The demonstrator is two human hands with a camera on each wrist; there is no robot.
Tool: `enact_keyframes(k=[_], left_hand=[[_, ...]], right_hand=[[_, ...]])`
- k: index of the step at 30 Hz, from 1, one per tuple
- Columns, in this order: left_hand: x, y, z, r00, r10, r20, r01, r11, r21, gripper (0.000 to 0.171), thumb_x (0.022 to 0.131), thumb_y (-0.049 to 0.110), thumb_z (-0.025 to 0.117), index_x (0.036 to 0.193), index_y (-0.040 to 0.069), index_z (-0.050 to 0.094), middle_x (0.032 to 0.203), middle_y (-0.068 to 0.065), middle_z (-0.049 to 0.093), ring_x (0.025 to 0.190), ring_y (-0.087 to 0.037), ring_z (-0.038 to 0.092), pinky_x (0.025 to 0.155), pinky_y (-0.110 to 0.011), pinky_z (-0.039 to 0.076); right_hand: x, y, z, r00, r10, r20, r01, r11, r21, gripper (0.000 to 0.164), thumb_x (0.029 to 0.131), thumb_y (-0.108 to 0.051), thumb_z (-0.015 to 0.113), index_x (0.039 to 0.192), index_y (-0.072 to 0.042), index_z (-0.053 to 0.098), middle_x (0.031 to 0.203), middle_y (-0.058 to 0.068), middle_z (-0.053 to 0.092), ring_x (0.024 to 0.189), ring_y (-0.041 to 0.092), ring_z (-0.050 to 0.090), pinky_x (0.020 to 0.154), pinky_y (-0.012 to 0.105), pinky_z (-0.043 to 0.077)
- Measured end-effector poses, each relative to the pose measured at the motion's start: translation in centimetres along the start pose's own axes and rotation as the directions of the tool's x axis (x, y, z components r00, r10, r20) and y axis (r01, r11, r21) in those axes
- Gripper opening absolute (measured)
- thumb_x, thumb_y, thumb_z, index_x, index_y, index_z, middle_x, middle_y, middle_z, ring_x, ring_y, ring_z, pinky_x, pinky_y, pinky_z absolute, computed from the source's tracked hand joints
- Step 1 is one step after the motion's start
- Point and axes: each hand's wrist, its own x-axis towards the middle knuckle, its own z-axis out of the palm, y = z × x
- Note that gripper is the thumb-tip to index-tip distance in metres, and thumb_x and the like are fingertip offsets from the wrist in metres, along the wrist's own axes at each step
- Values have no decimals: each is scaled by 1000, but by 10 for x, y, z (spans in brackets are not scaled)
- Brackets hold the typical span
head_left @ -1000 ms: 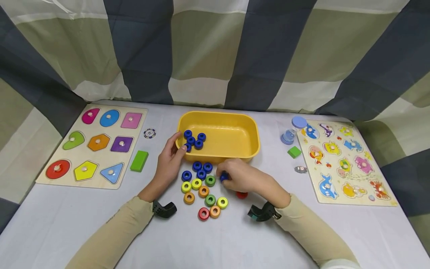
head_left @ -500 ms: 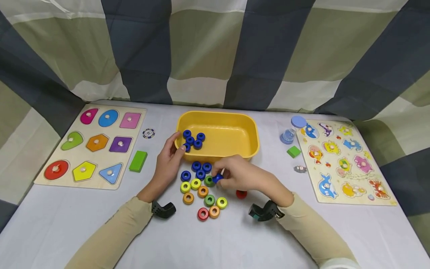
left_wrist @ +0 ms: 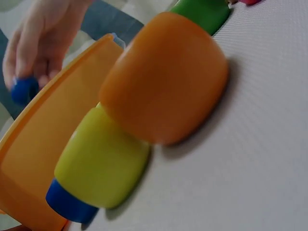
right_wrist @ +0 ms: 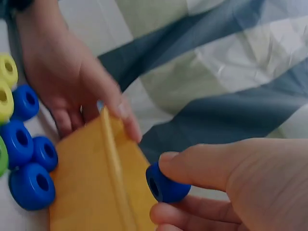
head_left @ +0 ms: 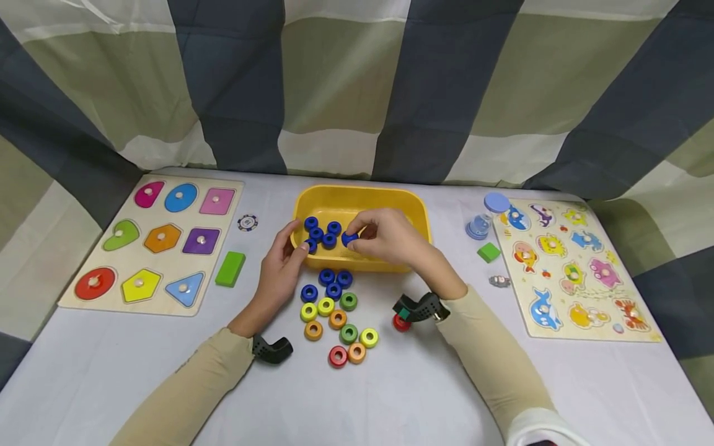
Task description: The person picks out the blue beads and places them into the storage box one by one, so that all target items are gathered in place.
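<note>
A yellow plastic tub (head_left: 413,263) stands at the back middle of the table. My left hand (head_left: 281,266) holds its left front corner, thumb over the rim and fingers outside, as the right wrist view shows. Over the tub, my right hand (head_left: 393,236) pinches a blue bead (right_wrist: 168,187) with a hole through it, between thumb and fingers. Several blue beads (head_left: 329,245) lie in the tub's left part, just left of the held one. In front of the tub lie more blue beads (head_left: 308,300), with yellow beads (head_left: 308,318), green beads (head_left: 348,308) and orange beads (left_wrist: 163,82).
Two red beads lie nearer the front, one red bead (head_left: 337,363) left of the right wrist's camera, the other partly under it. A shape puzzle board (head_left: 189,251) and a green block (head_left: 230,269) are at left. An animal puzzle board (head_left: 558,279) and a small clear bottle (head_left: 478,227) are at right.
My right hand has lifted the blue bead from the table in front of the tub and carried it back and slightly left, over the tub. My left hand has stayed on the tub.
</note>
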Motion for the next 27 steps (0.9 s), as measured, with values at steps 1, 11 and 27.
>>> enact_keyframes(k=[1, 11, 27], left_hand=[[0, 0, 0, 1000, -4, -1, 4, 1000, 1, 50, 102, 22, 47, 151, 18, 34, 158, -1, 32, 145, -19, 33, 118, -35, 33], [0, 1, -1, 1000, -11, -1, 10, 1000, -27, 50, 102, 21, 48, 150, 17, 35, 158, -1, 32, 145, -19, 33, 118, -35, 33], [0, 0, -1, 1000, 1, -1, -1, 1000, -10, 50, 102, 21, 48, 150, 17, 35, 158, 0, 32, 145, -17, 33, 117, -33, 34]], right_hand=[[6, 2, 2, 1000, 26, 6, -26, 1000, -7, 14, 83, -17, 76, 96, -13, 73, 93, 1, 72, 77, 17, 62, 71, 27, 54], [39, 21, 28, 989, 140, 41, -135, 985, -104, 13, 83, -15, 76, 94, -9, 74, 94, 4, 73, 82, 17, 62, 74, 28, 55], [44, 28, 35, 984, 175, 37, -171, 980, -104, 20, 87, -9, 68, 106, -7, 74, 105, 7, 74, 101, 21, 66, 93, 37, 55]])
